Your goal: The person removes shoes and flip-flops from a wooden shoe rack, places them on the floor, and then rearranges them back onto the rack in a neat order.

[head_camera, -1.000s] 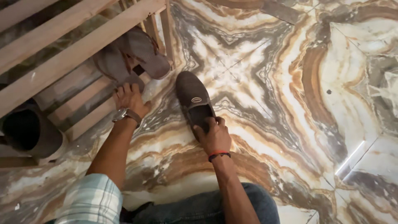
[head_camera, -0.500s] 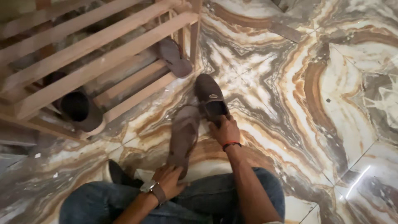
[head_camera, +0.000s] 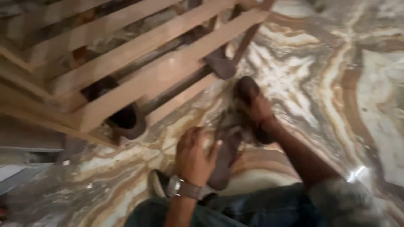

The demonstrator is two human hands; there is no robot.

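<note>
The view is motion-blurred. My left hand point(head_camera: 193, 156), with a wristwatch, has its fingers spread and its thumb against a brown sandal point(head_camera: 226, 162) that lies on the marble floor in front of my knees. My right hand point(head_camera: 261, 110) lies over a dark slip-on shoe point(head_camera: 246, 89) a little farther out and grips its rear part; only the toe shows clearly. Sandal and shoe lie side by side, nearly touching.
A slatted wooden shoe rack point(head_camera: 139, 46) fills the upper left. A dark shoe point(head_camera: 126, 120) stands on its lower shelf, and another sandal point(head_camera: 221, 66) sticks out at its right end. A small dark object point(head_camera: 157, 183) lies by my knee. Veined marble floor point(head_camera: 336, 84) spreads to the right.
The view has swung left and blurred. My left hand moved up along the sandal and spread its fingers. My right hand slid forward over the dark shoe.
</note>
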